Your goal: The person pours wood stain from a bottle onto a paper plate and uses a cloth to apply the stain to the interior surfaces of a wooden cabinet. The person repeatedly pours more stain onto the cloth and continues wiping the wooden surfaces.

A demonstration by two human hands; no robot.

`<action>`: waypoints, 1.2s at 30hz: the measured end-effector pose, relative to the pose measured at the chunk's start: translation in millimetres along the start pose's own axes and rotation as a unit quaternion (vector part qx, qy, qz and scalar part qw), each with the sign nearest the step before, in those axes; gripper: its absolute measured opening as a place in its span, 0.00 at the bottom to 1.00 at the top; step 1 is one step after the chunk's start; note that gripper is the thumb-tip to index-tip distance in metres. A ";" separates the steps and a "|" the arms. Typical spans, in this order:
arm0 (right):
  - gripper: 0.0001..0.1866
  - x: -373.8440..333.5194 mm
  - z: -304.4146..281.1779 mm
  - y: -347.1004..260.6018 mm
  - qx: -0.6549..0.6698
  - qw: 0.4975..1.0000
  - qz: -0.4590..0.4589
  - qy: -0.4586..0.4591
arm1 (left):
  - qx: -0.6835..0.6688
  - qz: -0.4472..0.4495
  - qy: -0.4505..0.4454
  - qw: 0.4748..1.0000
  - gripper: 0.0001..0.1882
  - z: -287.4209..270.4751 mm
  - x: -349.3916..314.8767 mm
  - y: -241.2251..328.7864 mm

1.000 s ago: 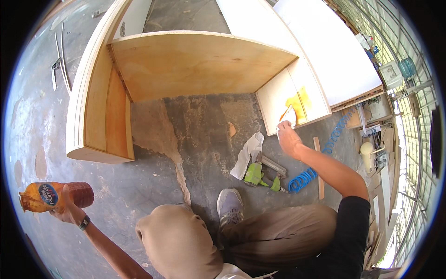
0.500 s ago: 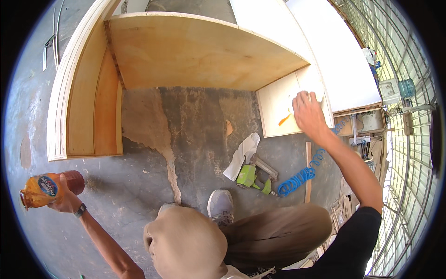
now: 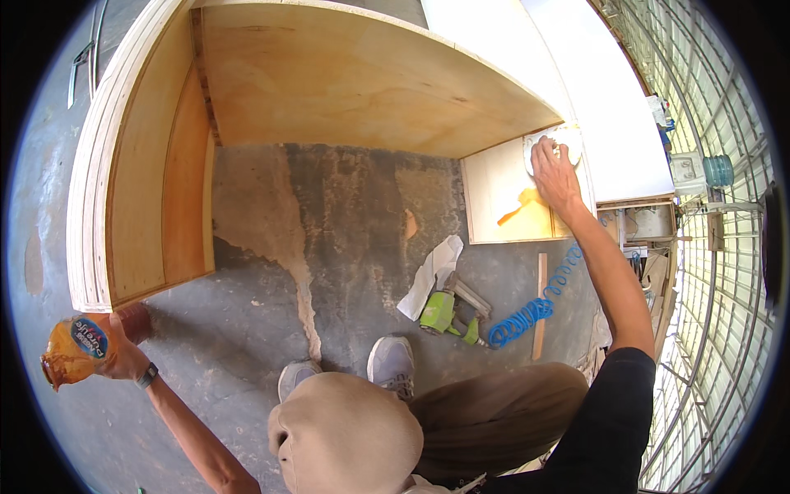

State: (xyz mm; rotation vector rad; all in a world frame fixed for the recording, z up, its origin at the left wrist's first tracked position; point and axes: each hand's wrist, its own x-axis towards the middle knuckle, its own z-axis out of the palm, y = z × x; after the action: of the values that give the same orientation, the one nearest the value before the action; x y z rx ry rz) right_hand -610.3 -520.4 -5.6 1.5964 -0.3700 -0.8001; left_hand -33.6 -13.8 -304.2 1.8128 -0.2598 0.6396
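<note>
Bottle [image 3: 76,350], clear, with a blue label and amber-brown contents: one, held at the lower left, well apart from the right hand, lying nearly level with its mouth toward the left and tipped slightly down. Left hand [image 3: 123,356]: wrapped around the bottle's middle, the fingers largely hidden behind it; a dark wristband [image 3: 147,376] on the wrist. Right hand [image 3: 555,177]: at the right end panel [image 3: 491,185] of a plywood cabinet [image 3: 354,82], fingers bent over a white pad [image 3: 573,148], which shows on both sides of them and lies against the panel; how firmly it is gripped cannot be told. Amber liquid [image 3: 524,202]: a wet patch on the same panel, just below the pad, with a streak running toward the lower left. Cabinet: pale wood, a long panel across the top, end panels at left and right, open toward the person. White board [image 3: 605,107]: beyond the right end panel. Grey concrete floor [image 3: 255,329], bearing: a green power tool [image 3: 438,313]; a crumpled white sheet [image 3: 432,276], just beside the tool; a coiled blue hose [image 3: 518,323]; a narrow wooden strip [image 3: 540,296], near the coil. Grey shoes [image 3: 391,362]: two, below the cabinet's opening, partly covered by brown trousers [image 3: 350,432].
</note>
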 end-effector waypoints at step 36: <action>0.16 4.1 -39.0 11.3 0.095 0.993 -0.030 -0.071 | 0.031 -0.016 -0.017 0.999 0.40 -2.5 -2.1 -0.6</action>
State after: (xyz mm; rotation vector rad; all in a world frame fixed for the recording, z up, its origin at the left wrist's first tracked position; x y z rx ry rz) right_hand -578.7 -496.6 4.4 1.7379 -0.5154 -0.9505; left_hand -35.8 -11.5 -305.3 1.8839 -0.2355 0.6014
